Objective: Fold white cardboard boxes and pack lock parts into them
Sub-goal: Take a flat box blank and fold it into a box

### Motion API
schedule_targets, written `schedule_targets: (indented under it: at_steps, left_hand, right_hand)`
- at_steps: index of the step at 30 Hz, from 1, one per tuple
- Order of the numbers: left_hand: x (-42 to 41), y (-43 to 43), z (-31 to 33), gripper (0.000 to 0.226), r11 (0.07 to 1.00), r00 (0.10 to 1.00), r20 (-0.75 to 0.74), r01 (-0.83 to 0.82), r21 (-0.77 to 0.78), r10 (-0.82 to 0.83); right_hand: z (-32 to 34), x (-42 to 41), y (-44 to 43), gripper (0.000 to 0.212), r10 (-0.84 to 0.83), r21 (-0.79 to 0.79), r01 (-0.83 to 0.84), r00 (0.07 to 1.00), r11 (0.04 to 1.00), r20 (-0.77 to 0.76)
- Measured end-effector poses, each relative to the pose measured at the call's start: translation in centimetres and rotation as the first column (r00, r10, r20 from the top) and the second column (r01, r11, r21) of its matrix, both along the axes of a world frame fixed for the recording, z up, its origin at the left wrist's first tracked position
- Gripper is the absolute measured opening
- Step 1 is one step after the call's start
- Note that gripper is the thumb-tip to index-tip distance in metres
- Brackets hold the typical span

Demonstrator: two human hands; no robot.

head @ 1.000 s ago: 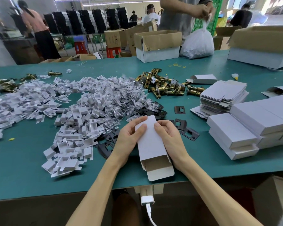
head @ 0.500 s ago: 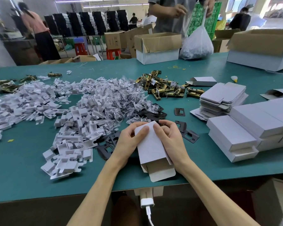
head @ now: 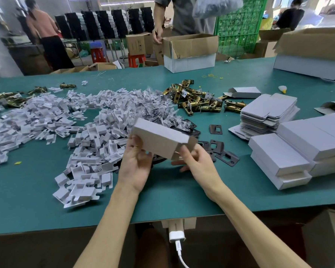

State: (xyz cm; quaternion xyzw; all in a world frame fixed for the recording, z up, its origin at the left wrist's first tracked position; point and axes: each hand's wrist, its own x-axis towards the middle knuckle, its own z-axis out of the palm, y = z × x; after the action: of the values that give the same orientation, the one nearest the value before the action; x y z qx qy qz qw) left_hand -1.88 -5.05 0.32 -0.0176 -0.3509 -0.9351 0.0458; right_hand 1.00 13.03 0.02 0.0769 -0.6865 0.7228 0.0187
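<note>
Raised off the table and swung crosswise since a second ago: gripped at one end by the left hand, white cardboard box, pinched at the open flap end by the right hand. Keep walls square; tuck side tabs before the lid. Thin board, matte white outside, brown inside.

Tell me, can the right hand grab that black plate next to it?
Probably, once it lets go: the right hand pinches the open end of the white box, but the black plate lies uncovered on the table right beside it.
</note>
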Motion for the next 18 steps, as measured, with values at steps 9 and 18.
schedule_targets:
  at_steps: [9,18]
  left_hand:
    - [1.2,1.8,0.6,0.058,0.948,0.977,-0.137,0.116,-0.295,-0.162]
    - [1.2,2.0,0.4,0.032,0.964,0.987,-0.147,0.032,-0.265,-0.073]
  right_hand:
    - [0.0,-0.8,1.2,0.021,-0.108,-0.518,0.213,0.968,0.828,0.224]
    - [0.6,-0.3,1.6,0.063,0.004,-0.685,0.198,0.960,0.701,0.282]
